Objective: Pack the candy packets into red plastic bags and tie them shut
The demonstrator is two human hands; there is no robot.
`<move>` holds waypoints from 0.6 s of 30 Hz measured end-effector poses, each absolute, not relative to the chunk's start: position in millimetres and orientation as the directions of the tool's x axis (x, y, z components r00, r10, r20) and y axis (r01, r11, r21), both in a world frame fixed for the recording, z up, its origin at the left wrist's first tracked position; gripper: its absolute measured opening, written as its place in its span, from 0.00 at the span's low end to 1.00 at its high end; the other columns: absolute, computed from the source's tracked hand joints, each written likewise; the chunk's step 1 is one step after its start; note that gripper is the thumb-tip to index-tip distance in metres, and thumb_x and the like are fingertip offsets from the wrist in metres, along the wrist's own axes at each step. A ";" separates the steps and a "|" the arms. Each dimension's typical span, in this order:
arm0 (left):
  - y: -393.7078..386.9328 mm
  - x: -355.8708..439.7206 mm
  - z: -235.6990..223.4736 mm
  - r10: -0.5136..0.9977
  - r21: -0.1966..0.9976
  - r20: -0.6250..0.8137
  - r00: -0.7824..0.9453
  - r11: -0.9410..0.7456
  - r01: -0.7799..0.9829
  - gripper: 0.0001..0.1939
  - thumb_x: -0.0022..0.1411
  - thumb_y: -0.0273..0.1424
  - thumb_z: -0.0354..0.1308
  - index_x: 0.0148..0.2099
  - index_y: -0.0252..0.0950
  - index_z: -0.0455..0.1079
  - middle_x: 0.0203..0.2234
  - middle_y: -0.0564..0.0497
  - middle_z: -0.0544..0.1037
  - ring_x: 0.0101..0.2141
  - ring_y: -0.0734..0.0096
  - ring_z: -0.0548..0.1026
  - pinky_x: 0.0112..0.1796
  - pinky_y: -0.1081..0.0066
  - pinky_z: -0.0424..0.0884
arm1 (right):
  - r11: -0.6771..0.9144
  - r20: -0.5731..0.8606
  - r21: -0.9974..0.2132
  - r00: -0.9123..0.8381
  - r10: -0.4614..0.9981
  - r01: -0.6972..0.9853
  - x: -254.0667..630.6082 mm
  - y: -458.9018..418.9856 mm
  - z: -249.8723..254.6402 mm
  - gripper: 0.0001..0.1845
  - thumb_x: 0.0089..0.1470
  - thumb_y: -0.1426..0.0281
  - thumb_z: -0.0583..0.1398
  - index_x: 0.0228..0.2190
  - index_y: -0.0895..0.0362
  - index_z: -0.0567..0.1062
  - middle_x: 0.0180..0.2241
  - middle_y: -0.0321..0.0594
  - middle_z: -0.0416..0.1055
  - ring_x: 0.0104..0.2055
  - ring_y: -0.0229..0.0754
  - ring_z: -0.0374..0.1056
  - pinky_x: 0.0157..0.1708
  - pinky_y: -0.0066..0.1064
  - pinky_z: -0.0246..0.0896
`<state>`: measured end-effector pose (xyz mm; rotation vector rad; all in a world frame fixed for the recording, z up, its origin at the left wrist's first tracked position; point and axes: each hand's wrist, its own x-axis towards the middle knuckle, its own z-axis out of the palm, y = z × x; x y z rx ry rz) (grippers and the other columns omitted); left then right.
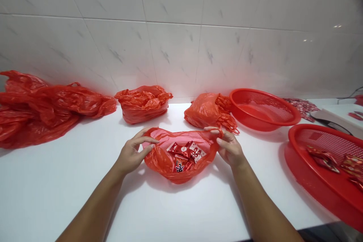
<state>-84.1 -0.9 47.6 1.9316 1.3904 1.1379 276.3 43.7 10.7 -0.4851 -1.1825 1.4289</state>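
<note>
White countertop [56, 196], back edge, left to right: heap of crumpled red plastic bags [36, 109]; one bunched red bag [143, 104]; one bundled red bag [207, 111]; red plastic colander [246, 100]. Front centre: left hand [132, 151], fingers curled, pinching the rim of an open red plastic bag [161, 162]; right hand [229, 147], thumb and fingers closed on the opposite rim. Inside the bag: red snack packets [184, 155]. Right edge: red plastic basket [309, 128] holding wrapped red packets [323, 158].
</note>
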 end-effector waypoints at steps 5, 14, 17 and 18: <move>-1.5 -84.5 52.6 0.946 0.821 0.314 0.081 -0.314 0.478 0.09 0.59 0.41 0.67 0.35 0.41 0.81 0.61 0.42 0.75 0.64 0.43 0.68 0.66 0.49 0.62 | 0.170 0.339 -0.837 -0.250 0.907 -0.520 276.4 44.1 10.7 0.17 0.52 0.60 0.72 0.45 0.47 0.84 0.56 0.44 0.79 0.60 0.56 0.73 0.63 0.56 0.65; -7.6 -78.3 57.9 0.886 0.549 0.453 0.093 -0.360 0.754 0.20 0.65 0.44 0.60 0.24 0.39 0.69 0.62 0.43 0.74 0.64 0.43 0.67 0.66 0.46 0.59 | 0.162 0.332 -0.840 -0.254 0.908 -0.518 274.5 43.5 11.9 0.21 0.51 0.60 0.73 0.48 0.47 0.82 0.56 0.44 0.79 0.56 0.56 0.75 0.60 0.54 0.68; -12.3 -75.1 58.5 0.912 0.363 0.389 0.130 -0.282 0.888 0.26 0.55 0.52 0.70 0.19 0.38 0.69 0.66 0.44 0.71 0.68 0.31 0.59 0.67 0.39 0.53 | 0.145 0.320 -0.839 -0.262 0.910 -0.524 274.5 43.6 12.1 0.21 0.52 0.61 0.73 0.48 0.47 0.83 0.55 0.43 0.79 0.54 0.54 0.76 0.58 0.52 0.70; -14.0 -75.2 58.5 0.935 0.343 0.326 0.140 -0.255 0.904 0.27 0.51 0.54 0.72 0.19 0.38 0.70 0.68 0.45 0.68 0.69 0.28 0.55 0.67 0.37 0.52 | 0.139 0.317 -0.839 -0.264 0.911 -0.525 274.3 43.8 12.0 0.21 0.52 0.61 0.73 0.48 0.46 0.82 0.54 0.43 0.79 0.54 0.54 0.76 0.57 0.51 0.71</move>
